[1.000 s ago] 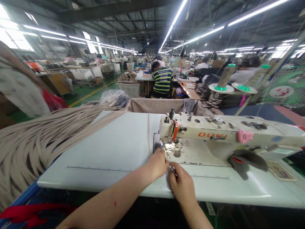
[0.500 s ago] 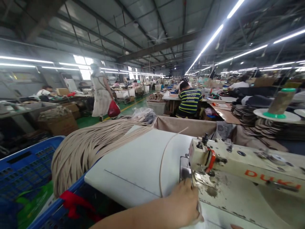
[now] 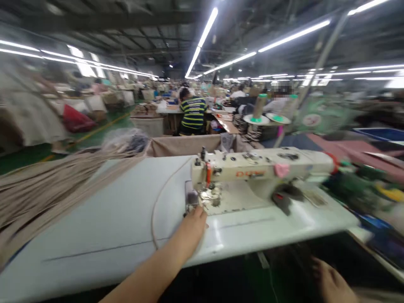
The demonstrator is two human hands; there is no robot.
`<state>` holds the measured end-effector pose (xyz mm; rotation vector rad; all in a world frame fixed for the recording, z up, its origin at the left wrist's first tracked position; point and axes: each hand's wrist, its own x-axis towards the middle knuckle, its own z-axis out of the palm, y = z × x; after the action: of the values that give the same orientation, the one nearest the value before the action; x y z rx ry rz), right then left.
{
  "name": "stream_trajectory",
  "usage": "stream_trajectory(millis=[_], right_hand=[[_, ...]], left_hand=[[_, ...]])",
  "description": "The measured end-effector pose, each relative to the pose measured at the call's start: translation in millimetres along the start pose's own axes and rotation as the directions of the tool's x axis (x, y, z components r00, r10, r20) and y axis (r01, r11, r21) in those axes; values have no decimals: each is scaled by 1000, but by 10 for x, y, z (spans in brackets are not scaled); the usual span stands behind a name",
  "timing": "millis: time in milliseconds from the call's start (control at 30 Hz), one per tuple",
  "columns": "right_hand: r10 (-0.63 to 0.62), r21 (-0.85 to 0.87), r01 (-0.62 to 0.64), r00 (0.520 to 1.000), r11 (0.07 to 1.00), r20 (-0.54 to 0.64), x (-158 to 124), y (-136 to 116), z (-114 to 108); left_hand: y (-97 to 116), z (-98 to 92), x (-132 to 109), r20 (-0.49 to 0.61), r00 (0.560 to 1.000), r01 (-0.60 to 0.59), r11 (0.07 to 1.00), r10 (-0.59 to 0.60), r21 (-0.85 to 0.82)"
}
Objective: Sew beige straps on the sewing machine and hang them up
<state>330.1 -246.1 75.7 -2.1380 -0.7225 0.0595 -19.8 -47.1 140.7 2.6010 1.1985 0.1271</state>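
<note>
Strap arcing across the white counter left of centre, end held at the sewing machine foot under left hand, fingers pressed together. Keep fingertips clear of the needle and the strap flat. Right hand, lower right, too blurred to judge.

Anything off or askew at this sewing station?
Nothing spilled or damaged. One beige strip bows in a loose arc across the table, left of the sewing machine, by the left hand. Heavy blur hides finer detail.

Garment factory floor. Evidence: industrial sewing machine on white counter, thread cones on stands, long rows of workstations with seated workers, fluorescent strip lights overhead.
</note>
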Motion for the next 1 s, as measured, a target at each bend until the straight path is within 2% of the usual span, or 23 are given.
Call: stream_trajectory(millis=[33, 133, 233, 333, 467, 567, 667, 800, 900, 1000], right_hand=[[137, -55, -136, 991, 989, 10, 10, 62, -128], [280, -137, -295, 953, 946, -115, 81, 346, -349], [374, -181, -422, 894, 888, -246, 151, 725, -446], [408, -207, -486, 852, 849, -329, 181, 988, -510], [500, -194, -582, 794, 790, -346, 286, 1159, -561], [590, -163, -663, 733, 731, -337, 391, 1263, -582], [631, -121, -700, 695, 704, -346, 463, 1350, -620], [635, -31, -697, 670, 716, -384, 527, 1409, -730], [633, 56, -669, 668, 741, -393, 544, 1426, -788], [612, 151, -608, 689, 780, -388, 458, 1420, -705]], left_hand=[[-25, 36, -26, 3, 1000, -21, 1000, 21, 13], [-219, 223, -35, -100, 988, -113, 991, 120, 75], [-483, 432, 39, -152, 960, -223, 971, 235, 92], [-676, 571, 104, -179, 930, -308, 947, 320, 93], [-740, 649, 124, -268, 894, -337, 933, 360, 130], [-666, 610, 73, -251, 900, -329, 933, 356, 145], [-568, 523, -3, -218, 917, -310, 941, 333, 134], [-519, 479, -41, -227, 915, -314, 942, 333, 116], [-526, 489, -29, -244, 911, -315, 943, 332, 106], [-504, 465, -26, -272, 905, -314, 945, 327, 90]])
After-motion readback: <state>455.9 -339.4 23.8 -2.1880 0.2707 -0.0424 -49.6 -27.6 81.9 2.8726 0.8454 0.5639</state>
